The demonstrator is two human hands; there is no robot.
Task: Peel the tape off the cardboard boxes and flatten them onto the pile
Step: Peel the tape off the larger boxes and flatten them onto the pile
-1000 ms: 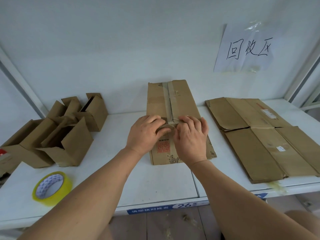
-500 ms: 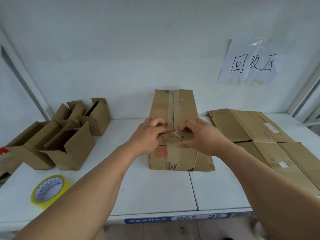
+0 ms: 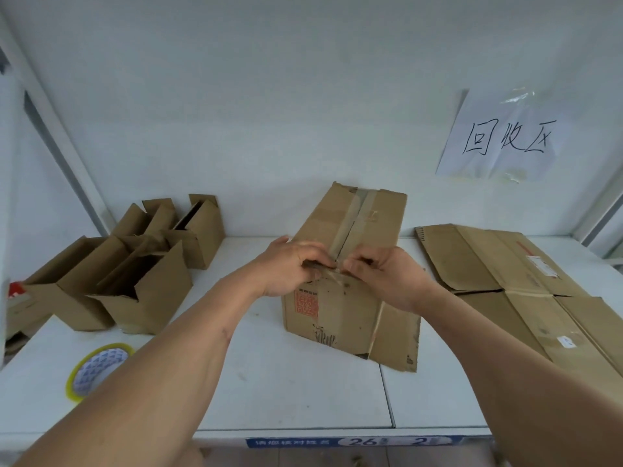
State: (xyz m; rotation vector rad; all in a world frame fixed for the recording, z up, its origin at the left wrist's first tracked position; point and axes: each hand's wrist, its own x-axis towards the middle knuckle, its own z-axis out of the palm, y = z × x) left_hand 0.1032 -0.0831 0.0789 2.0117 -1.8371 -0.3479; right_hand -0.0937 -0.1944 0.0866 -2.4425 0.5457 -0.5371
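Both hands are on the near top edge of the box (image 3: 350, 261) at mid-desk. Left hand (image 3: 290, 269) and right hand (image 3: 384, 276) are curled shut, fingertips pinching the loose end of the clear tape (image 3: 350, 219) where it wraps over the edge. A second ago the hands lay flat on the box top; now they're pinched, and a short wrinkled bit of tape has lifted between them. Read: peel just started. The strip still runs stuck down the centre seam to the far edge.

Desk (image 3: 286, 382) by size:
- flattened pile (image 3: 505, 281) on the right, just beside the box, apart from it
- open boxes (image 3: 135, 267) on the left, still standing, still to do
- paper sign (image 3: 505, 139) on the far wall
- tape roll (image 3: 97, 369) near left, untouched

Next call: pull the strip away toward the far edge, low angle. Risk is thin tape tearing short.
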